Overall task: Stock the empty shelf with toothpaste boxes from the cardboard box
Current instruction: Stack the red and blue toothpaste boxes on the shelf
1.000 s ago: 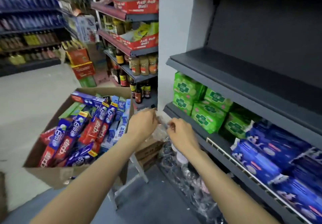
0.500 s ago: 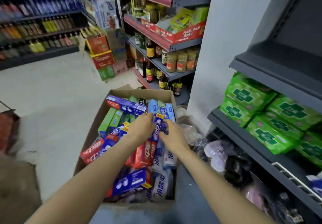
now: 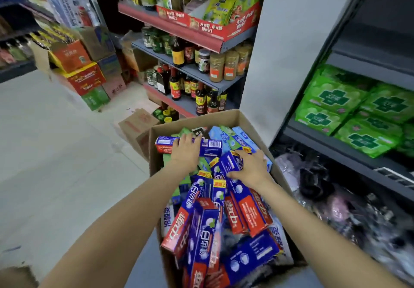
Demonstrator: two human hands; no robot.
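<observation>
An open cardboard box (image 3: pixel 226 117) stands on the floor, filled with several blue, red and green toothpaste boxes. My left hand (image 3: pixel 186 150) lies over a blue-and-red toothpaste box (image 3: pixel 210 147) lying crosswise near the far end, fingers curled over its far edge. My right hand (image 3: pixel 253 166) rests on a blue toothpaste box (image 3: pixel 230 164) in the middle of the pile, thumb against its near side. The dark empty shelf (image 3: pixel 367 63) is at the upper right.
Green packs (image 3: pixel 349 106) fill the shelf below the empty one. Plastic-wrapped goods (image 3: pixel 336 198) lie on the floor to the right of the box. Sauce bottles and jars (image 3: pixel 201 74) fill shelves behind. Stacked cartons (image 3: pixel 83 74) stand at left beside open floor.
The view has swung from the shelf down to the cardboard box. Both hands moved from the plastic bag by the shelf into the box, and the left hand reached farther onto the crosswise box.
</observation>
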